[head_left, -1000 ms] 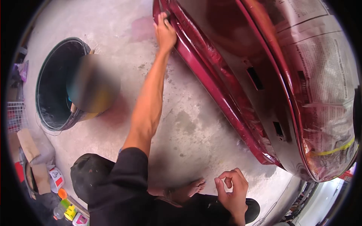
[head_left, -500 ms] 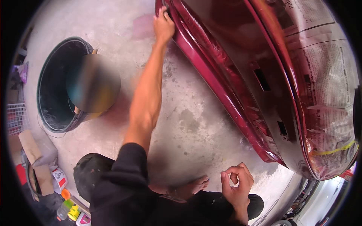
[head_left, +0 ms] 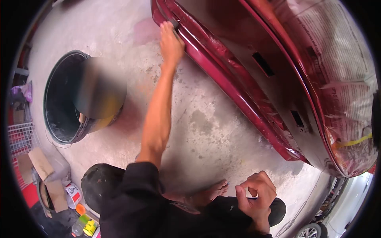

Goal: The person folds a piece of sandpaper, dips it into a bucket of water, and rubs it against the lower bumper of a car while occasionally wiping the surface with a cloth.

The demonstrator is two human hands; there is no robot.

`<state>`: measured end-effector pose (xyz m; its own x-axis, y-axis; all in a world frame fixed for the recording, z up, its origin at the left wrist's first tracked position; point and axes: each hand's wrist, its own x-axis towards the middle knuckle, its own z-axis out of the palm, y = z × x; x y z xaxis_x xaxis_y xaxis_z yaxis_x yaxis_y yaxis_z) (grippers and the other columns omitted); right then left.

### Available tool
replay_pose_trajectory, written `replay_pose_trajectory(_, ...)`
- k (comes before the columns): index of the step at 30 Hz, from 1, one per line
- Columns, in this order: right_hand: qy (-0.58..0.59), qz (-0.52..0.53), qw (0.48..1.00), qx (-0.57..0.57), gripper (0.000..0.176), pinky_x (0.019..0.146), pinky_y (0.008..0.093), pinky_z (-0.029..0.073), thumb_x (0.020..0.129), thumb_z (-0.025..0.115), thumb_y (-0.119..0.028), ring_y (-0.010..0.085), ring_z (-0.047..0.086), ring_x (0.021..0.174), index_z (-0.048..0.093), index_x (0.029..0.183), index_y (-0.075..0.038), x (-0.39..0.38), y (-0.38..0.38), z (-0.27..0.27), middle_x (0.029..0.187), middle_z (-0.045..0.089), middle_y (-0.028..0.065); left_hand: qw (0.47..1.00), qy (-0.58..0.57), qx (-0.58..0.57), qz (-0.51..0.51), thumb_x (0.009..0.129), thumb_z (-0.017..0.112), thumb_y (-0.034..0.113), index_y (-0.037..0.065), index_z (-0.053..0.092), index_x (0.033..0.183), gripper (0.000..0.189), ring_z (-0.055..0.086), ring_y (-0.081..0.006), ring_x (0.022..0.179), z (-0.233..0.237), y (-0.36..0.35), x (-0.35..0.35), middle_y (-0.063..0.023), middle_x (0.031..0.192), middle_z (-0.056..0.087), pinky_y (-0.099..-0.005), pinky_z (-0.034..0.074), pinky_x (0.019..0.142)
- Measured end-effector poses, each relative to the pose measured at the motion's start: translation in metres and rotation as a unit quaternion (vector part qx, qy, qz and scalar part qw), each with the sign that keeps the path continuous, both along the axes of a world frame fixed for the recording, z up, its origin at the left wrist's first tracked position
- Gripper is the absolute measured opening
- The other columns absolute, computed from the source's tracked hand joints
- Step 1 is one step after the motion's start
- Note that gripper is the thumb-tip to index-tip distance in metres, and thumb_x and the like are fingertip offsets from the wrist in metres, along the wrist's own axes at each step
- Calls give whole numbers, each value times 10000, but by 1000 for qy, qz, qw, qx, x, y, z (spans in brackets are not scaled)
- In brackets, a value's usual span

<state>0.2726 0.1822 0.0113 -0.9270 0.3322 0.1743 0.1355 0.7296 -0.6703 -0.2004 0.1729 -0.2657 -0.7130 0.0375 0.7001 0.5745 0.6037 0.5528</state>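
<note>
My left hand (head_left: 171,45) reaches forward to the edge of a dark red, glossy car body panel (head_left: 222,81). Its fingers are closed on a small dark grey pad (head_left: 175,25), mostly hidden, which lies against the panel's outer rim. My right hand (head_left: 258,195) is by my right knee, away from the panel. Its fingers are loosely curled, the thumb is near the index finger, and nothing shows inside the curl.
A black bucket (head_left: 50,93) stands left on the concrete floor (head_left: 202,123), partly blurred. Newspaper (head_left: 345,75) and yellow tape (head_left: 357,140) cover the panel's right part. Cardboard (head_left: 41,163), bottles (head_left: 90,227) and a wire rack (head_left: 22,137) are at left; a car wheel (head_left: 309,231) at lower right.
My left hand has slid along the panel's edge toward me with the dark pad. My right hand stays by the knee, and the view has shifted slightly.
</note>
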Motion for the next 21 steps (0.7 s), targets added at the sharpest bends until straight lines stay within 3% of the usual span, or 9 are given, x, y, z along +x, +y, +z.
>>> replay_pose_trajectory(1, 10, 9, 1000, -8, 221, 539, 330, 441, 758, 871, -63, 222, 572, 590, 685, 876, -76, -2, -3, 7, 680, 623, 42, 1000, -8, 8, -9, 1016, 517, 76, -56, 531, 1448, 452, 469, -484, 1442, 4, 3, 41, -306, 1512, 534, -522, 443, 1164)
replay_pose_trajectory(4, 38, 24, 999, -13, 200, 537, 323, 432, 787, 858, -89, 218, 570, 593, 674, 859, -60, -4, -3, 5, 682, 617, 58, 999, -24, -9, -31, 1016, 517, 56, -73, 508, 1465, 468, 446, -489, 1460, 8, 6, 71, -307, 1521, 523, -522, 419, 1190)
replay_pose_trajectory(6, 26, 26, 999, 7, 218, 522, 299, 385, 853, 833, -133, 182, 509, 562, 638, 843, -36, 2, 1, 2, 669, 570, 75, 998, -53, -6, -38, 985, 535, 54, -71, 485, 1483, 516, 415, -485, 1481, 12, -3, 25, -307, 1543, 498, -527, 389, 1213)
replay_pose_trajectory(8, 7, 0, 1000, 8, 214, 519, 298, 377, 854, 831, -130, 171, 485, 555, 639, 843, -36, 13, 3, 1, 669, 568, 68, 994, -107, -11, -37, 917, 567, 39, -84, 423, 1527, 639, 353, -476, 1525, 10, -11, -34, -314, 1578, 455, -533, 339, 1254)
replay_pose_trajectory(12, 12, -40, 999, 14, 187, 521, 310, 375, 752, 870, -56, 170, 488, 561, 713, 851, -76, 24, 0, 6, 628, 540, 10, 994, -108, 8, -30, 977, 517, 54, -74, 448, 1518, 560, 374, -456, 1520, 9, -3, -6, -308, 1572, 468, -531, 335, 1250)
replay_pose_trajectory(15, 18, -29, 999, -12, 188, 523, 303, 371, 749, 870, -46, 165, 483, 561, 715, 852, -75, 19, -3, 10, 635, 546, 8, 993, -99, 48, -38, 1016, 476, 99, -75, 464, 1512, 526, 404, -453, 1503, -1, 6, 42, -296, 1572, 477, -536, 348, 1229)
replay_pose_trajectory(18, 7, -5, 1000, -11, 187, 539, 282, 376, 861, 821, -110, 141, 426, 538, 645, 860, -46, 21, -1, 6, 681, 579, 56, 998, -48, 40, -12, 1022, 479, 126, -72, 478, 1500, 517, 415, -451, 1496, -1, 7, -10, -278, 1583, 473, -538, 360, 1222)
replay_pose_trajectory(21, 3, -7, 1000, -1, 189, 525, 281, 351, 847, 825, -96, 138, 424, 533, 642, 855, -51, 23, 2, -1, 681, 584, 51, 978, -201, 47, -38, 1016, 498, 132, -67, 468, 1492, 517, 396, -440, 1508, 38, -10, -26, -269, 1602, 450, -547, 344, 1230)
